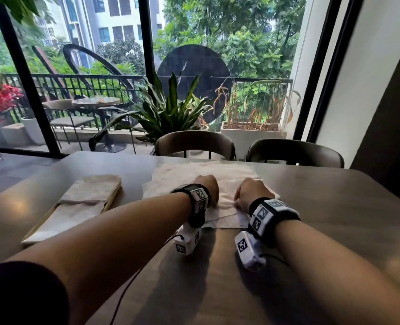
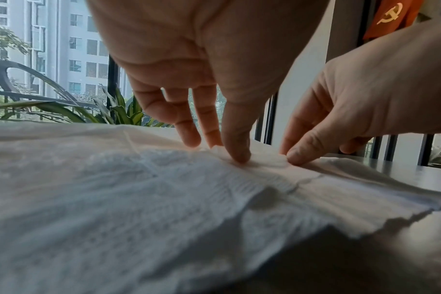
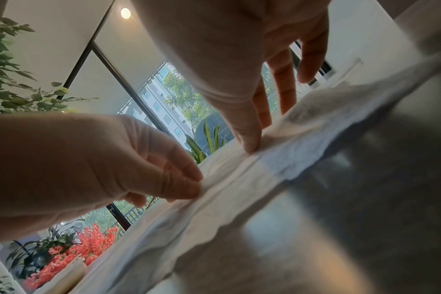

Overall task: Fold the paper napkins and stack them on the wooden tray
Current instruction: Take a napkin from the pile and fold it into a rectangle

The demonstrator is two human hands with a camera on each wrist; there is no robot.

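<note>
White paper napkins (image 1: 227, 200) lie spread on the grey table (image 1: 323, 207) in front of me. My left hand (image 1: 207, 188) and right hand (image 1: 248, 193) sit close together on the nearest sheet. In the left wrist view, the left hand (image 2: 224, 153) pinches a raised ridge of the napkin (image 2: 139, 199) between thumb and fingers. The right wrist view shows the right hand (image 3: 254, 143) pinching the same ridge of napkin (image 3: 239, 189) a little further along. On the left stands the wooden tray (image 1: 113, 200), with folded napkins (image 1: 93, 191) on it.
Two chairs (image 1: 194, 141) (image 1: 295, 151) stand at the table's far edge before a large window. A potted plant (image 1: 166, 113) grows behind them. Bare tabletop lies to the right of the napkins and in front of my wrists.
</note>
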